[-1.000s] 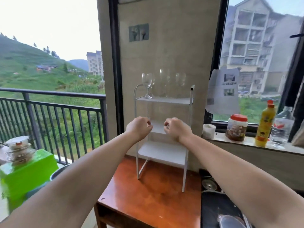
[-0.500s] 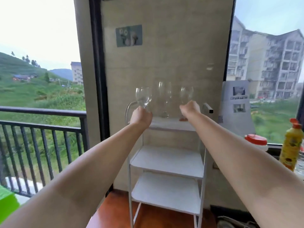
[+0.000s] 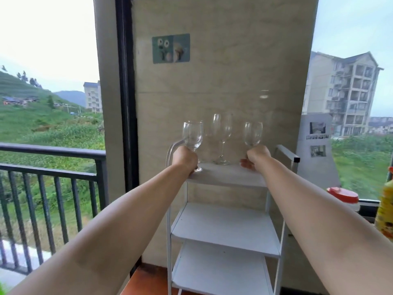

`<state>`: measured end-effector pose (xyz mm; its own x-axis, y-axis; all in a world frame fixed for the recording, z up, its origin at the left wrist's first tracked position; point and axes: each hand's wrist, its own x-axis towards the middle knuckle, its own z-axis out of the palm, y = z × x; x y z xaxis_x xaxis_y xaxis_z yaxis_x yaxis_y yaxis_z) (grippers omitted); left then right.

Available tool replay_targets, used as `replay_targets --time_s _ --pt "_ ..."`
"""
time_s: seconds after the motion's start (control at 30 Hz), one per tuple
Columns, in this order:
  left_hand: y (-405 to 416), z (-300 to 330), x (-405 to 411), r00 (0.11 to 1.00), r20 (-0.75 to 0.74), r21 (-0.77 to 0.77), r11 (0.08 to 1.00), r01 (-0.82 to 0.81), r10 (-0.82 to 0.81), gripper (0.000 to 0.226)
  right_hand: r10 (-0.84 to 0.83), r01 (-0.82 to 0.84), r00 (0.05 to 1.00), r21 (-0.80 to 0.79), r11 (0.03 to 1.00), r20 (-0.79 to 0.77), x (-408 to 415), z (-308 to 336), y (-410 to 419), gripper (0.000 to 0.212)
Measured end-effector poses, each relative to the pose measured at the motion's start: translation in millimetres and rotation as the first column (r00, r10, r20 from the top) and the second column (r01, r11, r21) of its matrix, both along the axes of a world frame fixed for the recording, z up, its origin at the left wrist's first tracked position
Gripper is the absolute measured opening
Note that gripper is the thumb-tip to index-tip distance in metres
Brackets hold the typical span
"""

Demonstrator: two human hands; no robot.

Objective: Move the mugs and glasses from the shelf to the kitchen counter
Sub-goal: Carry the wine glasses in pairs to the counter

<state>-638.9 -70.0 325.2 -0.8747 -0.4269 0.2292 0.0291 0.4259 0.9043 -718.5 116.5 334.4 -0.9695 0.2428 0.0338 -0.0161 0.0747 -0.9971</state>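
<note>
Top tier of shelf [image 3: 227, 175]: 3 wine glasses, none moved yet, counter not in view. Left hand [image 3: 184, 158] fingers curled round stem of left glass [image 3: 193, 135], foot at tier's front edge; right hand [image 3: 256, 156] likewise grips right glass [image 3: 253, 133]. Middle glass [image 3: 222, 129] untouched at back.

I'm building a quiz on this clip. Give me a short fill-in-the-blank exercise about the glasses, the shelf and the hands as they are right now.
1. The top tier of the shelf carries ___ wine glasses.
2. The left hand grips the left glass by its ___.
3. The glass no hand touches is the ___ one.
4. The two tiers below the top one hold ___ glasses.

Missing words: three; stem; middle; no
</note>
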Motion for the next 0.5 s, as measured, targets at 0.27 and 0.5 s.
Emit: replay_targets --time_s 0.27,0.5 --pt "7 5 18 0.999 -0.044 0.004 1.000 0.024 -0.023 0.022 0.036 -0.036 0.998 0.005 0.999 -0.044 18 11 1 0.043" --pt "22 17 58 0.981 -0.192 0.098 0.994 0.042 -0.022 0.019 0.198 -0.194 0.968 0.042 0.980 -0.152 64 35 -9 0.022"
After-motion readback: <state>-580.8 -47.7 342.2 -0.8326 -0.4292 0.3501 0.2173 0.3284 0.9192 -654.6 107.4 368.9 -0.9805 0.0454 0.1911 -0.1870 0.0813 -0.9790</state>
